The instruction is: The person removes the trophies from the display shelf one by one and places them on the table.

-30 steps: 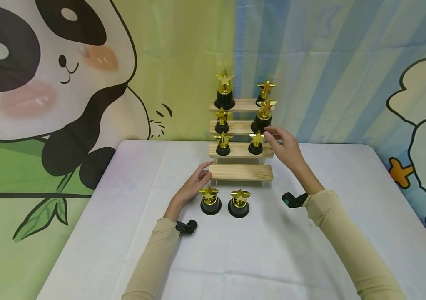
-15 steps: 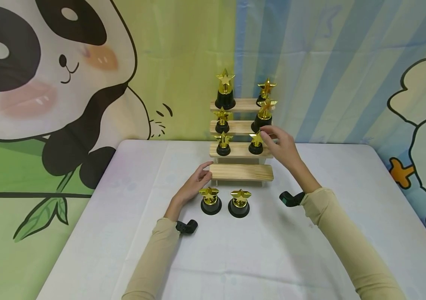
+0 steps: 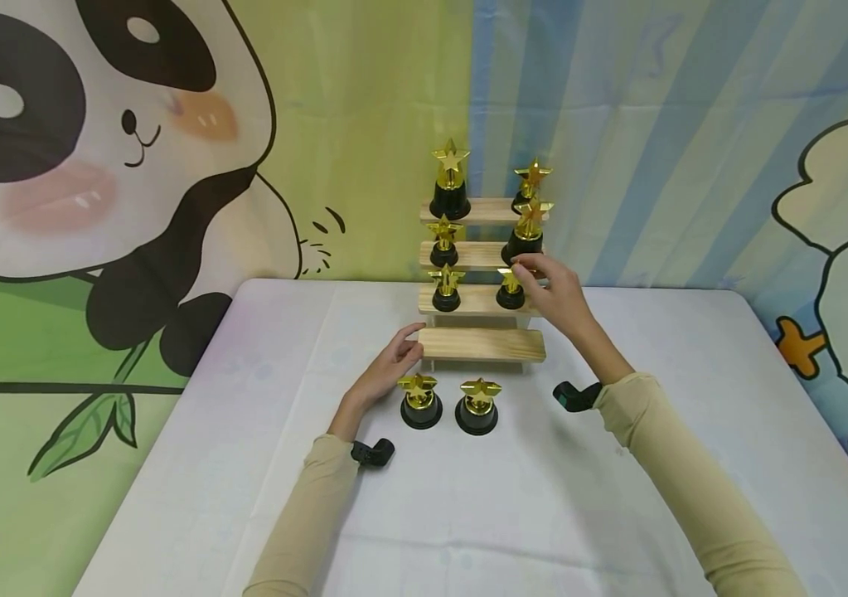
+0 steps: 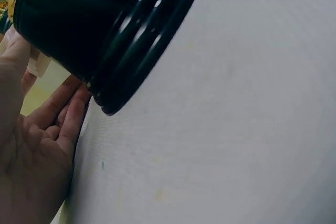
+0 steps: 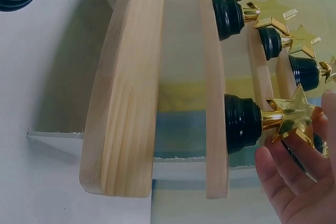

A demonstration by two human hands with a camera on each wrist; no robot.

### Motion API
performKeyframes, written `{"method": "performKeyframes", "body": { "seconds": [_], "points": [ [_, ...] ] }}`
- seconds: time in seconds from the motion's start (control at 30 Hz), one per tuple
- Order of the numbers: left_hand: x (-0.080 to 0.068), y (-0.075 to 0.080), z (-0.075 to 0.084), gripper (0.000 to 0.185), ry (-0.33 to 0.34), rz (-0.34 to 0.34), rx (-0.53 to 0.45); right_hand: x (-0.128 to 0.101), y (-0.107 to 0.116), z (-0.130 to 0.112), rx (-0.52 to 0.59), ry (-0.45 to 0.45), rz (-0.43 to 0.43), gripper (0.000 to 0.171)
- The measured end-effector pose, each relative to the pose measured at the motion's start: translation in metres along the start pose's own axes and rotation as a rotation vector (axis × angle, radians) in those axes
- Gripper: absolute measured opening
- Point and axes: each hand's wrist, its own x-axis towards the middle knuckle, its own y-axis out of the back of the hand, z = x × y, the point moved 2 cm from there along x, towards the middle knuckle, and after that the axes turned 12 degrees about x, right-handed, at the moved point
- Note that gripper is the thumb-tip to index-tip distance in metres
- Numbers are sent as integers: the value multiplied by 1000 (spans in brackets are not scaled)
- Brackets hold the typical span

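A: Since a second ago the right hand (image 3: 554, 292) has slid in from the side, and its fingertips (image 5: 277, 157) now reach the gold star of the small star trophy (image 3: 511, 288) on the right end of the second step of the wooden tiered stand (image 3: 480, 343). The left hand hasn't shifted.

B: Is it gripping yet?

A: Not clearly — the fingers are loosely curved around the star, touching or nearly so, and I can't tell whether the pinch has closed. The trophy stands upright on its black base.

B: So how should that grasp go?

A: I'd judge it best to take the star between thumb and fingers and lift straight up. A larger trophy (image 3: 525, 232) sits on the step just above, close to the knuckles, so a wide swing could knock it.

B: And the other hand?

A: The left hand (image 3: 386, 371) rests with relaxed, straight fingers at the left end of the bottom step, holding nothing — good for steadying the stand. Two big trophies (image 3: 420, 401) stand on the white tablecloth (image 3: 468, 514) just beside it, in front of the stand.
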Motion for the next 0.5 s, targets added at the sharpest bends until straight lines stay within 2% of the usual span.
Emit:
{"method": "performKeyframes", "body": {
  "seconds": [0.23,0.5],
  "points": [
    [16,-7,-24,56,-3,21,-15,0,-1,-1,12,-10,-2,36],
    [16,-7,-28,54,-20,49,-13,1,-2,-1,14,-6,-1,35]
  ]
}}
